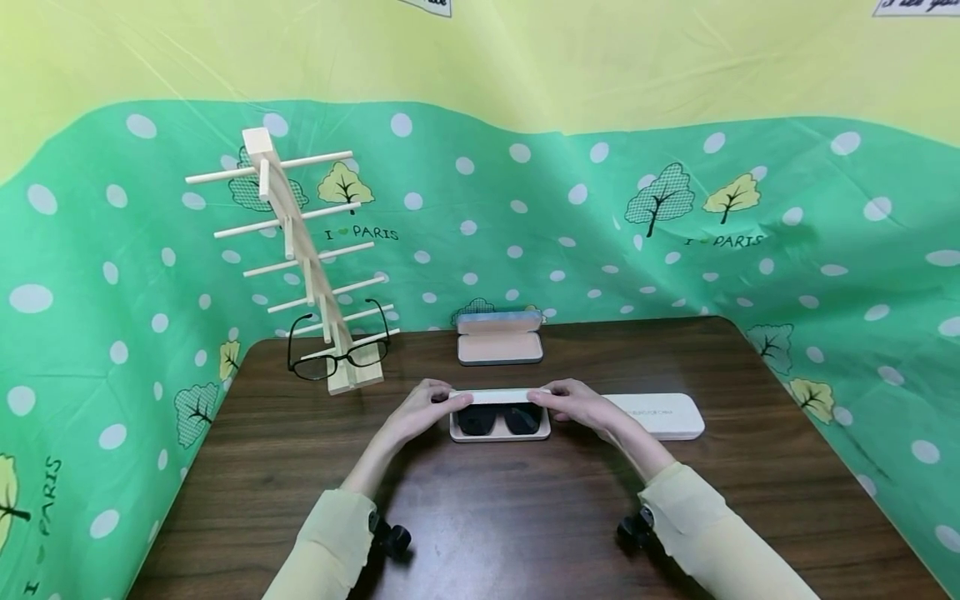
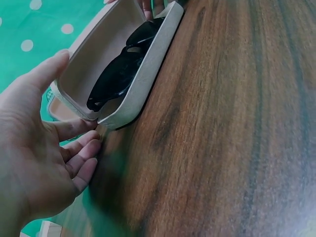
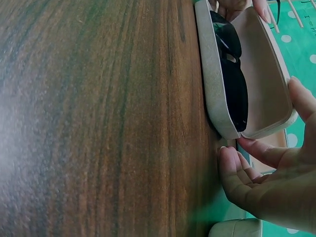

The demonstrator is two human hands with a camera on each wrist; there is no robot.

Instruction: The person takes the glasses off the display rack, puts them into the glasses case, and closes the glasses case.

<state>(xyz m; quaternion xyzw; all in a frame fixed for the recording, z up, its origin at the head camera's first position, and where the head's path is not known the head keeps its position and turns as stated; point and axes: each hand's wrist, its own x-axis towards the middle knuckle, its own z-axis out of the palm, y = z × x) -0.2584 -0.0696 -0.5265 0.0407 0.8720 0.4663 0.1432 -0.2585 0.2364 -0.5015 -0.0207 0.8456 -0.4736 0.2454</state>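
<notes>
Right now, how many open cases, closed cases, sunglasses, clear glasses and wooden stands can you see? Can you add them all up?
Open cases: 2
Closed case: 1
Sunglasses: 1 pair
Clear glasses: 1 pair
Wooden stand: 1
Total: 6

Place: screened-off tabletop set, room type undetermined | Evidence: printed cloth (image 1: 540, 217) far, left and right of wood-grain table (image 1: 510, 508)

Head view bright, evenly lit, soft sheen on bench (image 1: 517, 500), shadows beside sleeves (image 1: 322, 537), lettering on closed white glasses case (image 1: 667, 414) too small to read, wrist views dimmer, pale glare at frame edge, soft dark shadow by left fingers (image 2: 89, 149)
</notes>
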